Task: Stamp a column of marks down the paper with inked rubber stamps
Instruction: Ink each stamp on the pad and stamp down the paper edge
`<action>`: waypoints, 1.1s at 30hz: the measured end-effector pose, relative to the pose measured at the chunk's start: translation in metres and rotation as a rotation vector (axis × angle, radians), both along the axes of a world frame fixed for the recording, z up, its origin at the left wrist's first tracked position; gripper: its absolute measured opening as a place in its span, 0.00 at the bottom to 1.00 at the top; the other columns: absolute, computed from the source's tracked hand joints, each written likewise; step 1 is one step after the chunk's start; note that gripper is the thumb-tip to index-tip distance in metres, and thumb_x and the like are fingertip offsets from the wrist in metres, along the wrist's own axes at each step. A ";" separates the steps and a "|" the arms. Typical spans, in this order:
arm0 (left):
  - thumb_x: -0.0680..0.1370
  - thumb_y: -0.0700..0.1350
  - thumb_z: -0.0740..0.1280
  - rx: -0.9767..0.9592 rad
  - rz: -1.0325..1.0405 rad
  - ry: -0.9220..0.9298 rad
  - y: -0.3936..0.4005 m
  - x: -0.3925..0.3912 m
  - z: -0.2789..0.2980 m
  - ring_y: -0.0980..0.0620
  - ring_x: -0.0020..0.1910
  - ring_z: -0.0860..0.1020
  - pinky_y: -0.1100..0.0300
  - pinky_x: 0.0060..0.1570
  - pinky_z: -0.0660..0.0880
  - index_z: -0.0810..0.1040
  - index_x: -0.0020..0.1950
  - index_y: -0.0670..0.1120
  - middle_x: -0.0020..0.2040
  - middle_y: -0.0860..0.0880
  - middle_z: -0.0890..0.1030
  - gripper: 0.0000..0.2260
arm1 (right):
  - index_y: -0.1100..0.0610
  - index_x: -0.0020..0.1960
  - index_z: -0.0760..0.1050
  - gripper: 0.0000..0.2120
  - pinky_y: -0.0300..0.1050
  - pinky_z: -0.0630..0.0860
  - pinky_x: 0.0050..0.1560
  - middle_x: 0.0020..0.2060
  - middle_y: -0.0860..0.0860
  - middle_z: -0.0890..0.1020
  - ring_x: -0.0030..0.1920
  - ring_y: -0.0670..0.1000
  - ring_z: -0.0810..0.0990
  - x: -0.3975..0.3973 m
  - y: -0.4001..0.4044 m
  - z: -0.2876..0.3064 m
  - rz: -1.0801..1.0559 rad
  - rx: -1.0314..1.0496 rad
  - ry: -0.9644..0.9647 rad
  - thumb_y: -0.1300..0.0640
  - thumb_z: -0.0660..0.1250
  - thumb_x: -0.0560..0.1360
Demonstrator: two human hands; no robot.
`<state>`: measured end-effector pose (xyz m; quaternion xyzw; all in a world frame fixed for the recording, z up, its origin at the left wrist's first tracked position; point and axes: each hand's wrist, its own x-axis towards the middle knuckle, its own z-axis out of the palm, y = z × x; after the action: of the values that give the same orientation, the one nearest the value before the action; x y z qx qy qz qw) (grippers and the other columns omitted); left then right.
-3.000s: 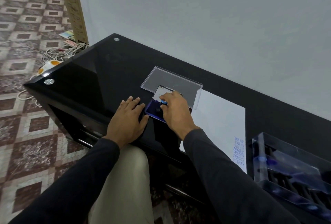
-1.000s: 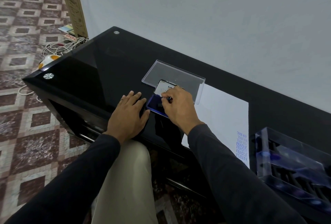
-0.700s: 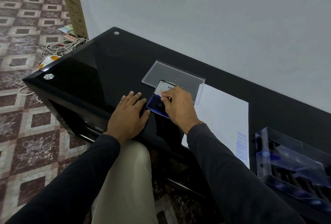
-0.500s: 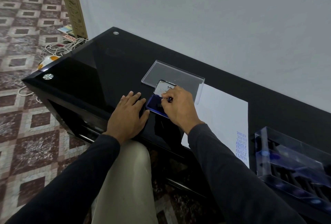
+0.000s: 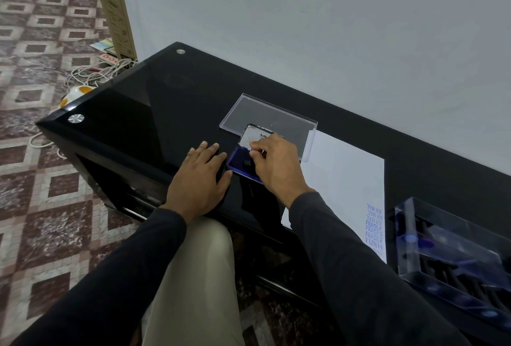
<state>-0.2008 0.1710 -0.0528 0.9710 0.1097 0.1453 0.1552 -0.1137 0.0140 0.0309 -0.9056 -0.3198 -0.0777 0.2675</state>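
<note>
A blue-topped stamp was seen between the fingertips of the right hand [image 5: 276, 164] three seconds ago; that blue top is now hidden, and only a small dark piece (hard to make out) is seen over the ink pad [image 5: 240, 163]. The fingertips have been shifted slightly over the pad.

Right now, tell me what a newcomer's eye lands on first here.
First the two hands at the middle of the glossy black table: the right hand pinches a small stamp over the blue ink pad, while the left hand lies flat beside it. Next, the white paper to the right, with a column of blue marks near its front corner.
</note>
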 end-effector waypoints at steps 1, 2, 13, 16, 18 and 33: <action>0.82 0.57 0.60 -0.002 0.000 0.000 0.000 0.000 0.000 0.45 0.79 0.60 0.48 0.78 0.52 0.72 0.75 0.46 0.77 0.45 0.68 0.24 | 0.58 0.51 0.84 0.07 0.50 0.77 0.56 0.48 0.56 0.83 0.51 0.54 0.80 -0.001 0.000 0.001 -0.003 0.003 0.004 0.60 0.69 0.76; 0.82 0.57 0.60 -0.002 0.000 0.003 0.000 0.000 0.000 0.45 0.79 0.60 0.48 0.78 0.52 0.71 0.75 0.47 0.77 0.45 0.68 0.24 | 0.58 0.52 0.84 0.07 0.50 0.77 0.56 0.48 0.56 0.83 0.51 0.54 0.80 -0.001 -0.001 0.001 -0.002 0.010 0.003 0.59 0.69 0.76; 0.82 0.57 0.61 0.004 0.006 0.008 -0.001 0.000 0.002 0.45 0.79 0.61 0.48 0.78 0.53 0.71 0.75 0.47 0.77 0.45 0.68 0.24 | 0.60 0.51 0.84 0.07 0.49 0.76 0.56 0.47 0.56 0.84 0.50 0.54 0.79 -0.002 -0.002 0.002 0.032 -0.006 -0.023 0.60 0.68 0.78; 0.82 0.57 0.61 0.000 0.005 0.010 -0.001 0.000 0.002 0.45 0.79 0.60 0.48 0.78 0.53 0.71 0.75 0.47 0.77 0.45 0.68 0.24 | 0.59 0.52 0.84 0.07 0.48 0.76 0.55 0.47 0.56 0.83 0.49 0.53 0.80 -0.003 -0.003 0.002 0.023 0.009 -0.013 0.60 0.68 0.77; 0.82 0.57 0.61 -0.003 0.005 0.006 -0.001 0.000 0.001 0.45 0.79 0.60 0.48 0.78 0.53 0.71 0.75 0.47 0.77 0.45 0.68 0.24 | 0.58 0.53 0.84 0.07 0.46 0.77 0.56 0.48 0.55 0.83 0.50 0.53 0.80 -0.002 -0.003 0.002 0.008 0.016 0.006 0.59 0.69 0.76; 0.82 0.57 0.61 -0.010 0.005 0.002 -0.001 0.000 0.002 0.45 0.79 0.61 0.47 0.78 0.54 0.72 0.75 0.46 0.77 0.45 0.68 0.24 | 0.60 0.51 0.84 0.07 0.45 0.75 0.55 0.47 0.56 0.84 0.50 0.53 0.80 -0.002 -0.003 0.004 0.030 -0.013 -0.020 0.60 0.68 0.78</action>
<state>-0.2013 0.1703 -0.0509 0.9701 0.1129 0.1440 0.1596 -0.1155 0.0107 0.0346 -0.9016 -0.3364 -0.0807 0.2598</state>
